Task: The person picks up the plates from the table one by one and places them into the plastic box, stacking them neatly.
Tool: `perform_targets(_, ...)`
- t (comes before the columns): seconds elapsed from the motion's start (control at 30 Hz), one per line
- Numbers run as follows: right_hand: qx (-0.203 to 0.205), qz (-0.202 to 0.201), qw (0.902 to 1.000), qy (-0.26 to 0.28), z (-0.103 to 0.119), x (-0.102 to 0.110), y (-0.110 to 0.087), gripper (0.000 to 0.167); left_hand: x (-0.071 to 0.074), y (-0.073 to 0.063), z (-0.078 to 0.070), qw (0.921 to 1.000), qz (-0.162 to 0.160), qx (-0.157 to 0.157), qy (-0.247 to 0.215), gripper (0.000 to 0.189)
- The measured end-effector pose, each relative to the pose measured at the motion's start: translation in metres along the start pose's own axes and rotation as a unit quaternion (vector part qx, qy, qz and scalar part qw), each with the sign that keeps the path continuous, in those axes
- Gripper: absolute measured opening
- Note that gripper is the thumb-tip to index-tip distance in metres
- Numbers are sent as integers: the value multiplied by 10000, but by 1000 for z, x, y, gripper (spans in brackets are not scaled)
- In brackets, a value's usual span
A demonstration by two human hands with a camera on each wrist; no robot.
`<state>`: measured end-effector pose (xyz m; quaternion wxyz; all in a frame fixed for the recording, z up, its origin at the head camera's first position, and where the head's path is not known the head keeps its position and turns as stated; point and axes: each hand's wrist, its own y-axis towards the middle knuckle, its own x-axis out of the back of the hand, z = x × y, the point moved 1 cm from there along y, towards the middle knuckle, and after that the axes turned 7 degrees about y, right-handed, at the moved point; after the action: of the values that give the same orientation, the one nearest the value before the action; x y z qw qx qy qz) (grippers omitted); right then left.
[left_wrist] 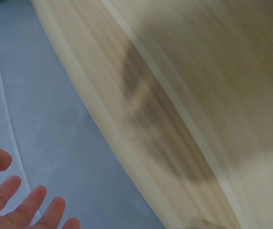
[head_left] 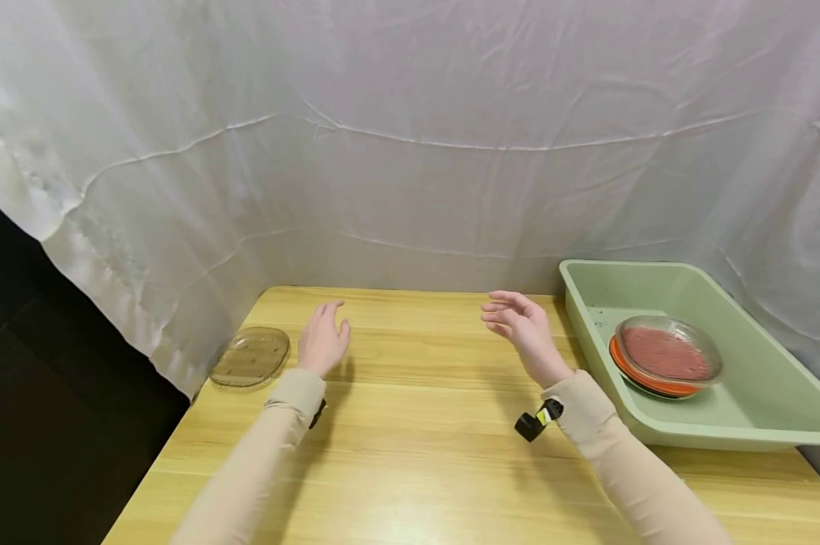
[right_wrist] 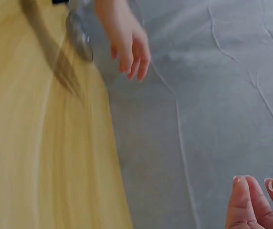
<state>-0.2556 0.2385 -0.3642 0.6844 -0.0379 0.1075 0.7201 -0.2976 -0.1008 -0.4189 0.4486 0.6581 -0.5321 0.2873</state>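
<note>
My left hand [head_left: 324,341] hovers over the left part of the wooden table [head_left: 410,424], its fingers loosely bent around nothing. To its left lies a clear glass plate [head_left: 251,357], the nearest thing to it. My right hand [head_left: 524,329] is held above the table near the green tub, with relaxed fingers and nothing in them. Inside the green tub [head_left: 777,424] at the right sits a stack of dishes: a clear glass dish [head_left: 706,363] on top, with something reddish showing through it, and an orange plate [head_left: 621,356] beneath. A dark rim shows under the orange plate.
Pale grey cloth [head_left: 423,197] hangs behind the table and at both sides. Black fabric [head_left: 55,393] drops along the left edge. The tub's left wall [head_left: 590,363] rises close beside my right hand.
</note>
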Motion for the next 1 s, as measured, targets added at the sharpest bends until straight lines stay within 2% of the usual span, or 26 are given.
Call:
perform_targets(0.17, -639, 52, 9966, 507, -13, -15, -2, 34, 12, -2, 27, 9989, 162, 317, 319, 49)
perform_targets(0.27, -1002, 151, 9920, 749, -22, -24, -4, 38, 16, -6, 43, 9965, 392, 483, 554, 50)
perform_targets(0.43, -1493, 127, 9823, 1127, -35, -34, -4, 43, 21, -13, 61, 9925, 689, 640, 779, 48)
perform_targets(0.57, -1692, 53, 9781, 1210, -45, -39, -3, 46, 23, -18, 68, 9903, 805, 646, 926, 46)
perform_targets(0.73, -1858, 43, 9748, 1229, -57, -44, -4, 48, 26, -24, 70, 9861, 913, 749, 1167, 45)
perform_targets(1.0, -2004, -17, 9725, 1187, -67, -48, -7, 50, 22, -25, 72, 9762, 1319, 994, 1407, 46)
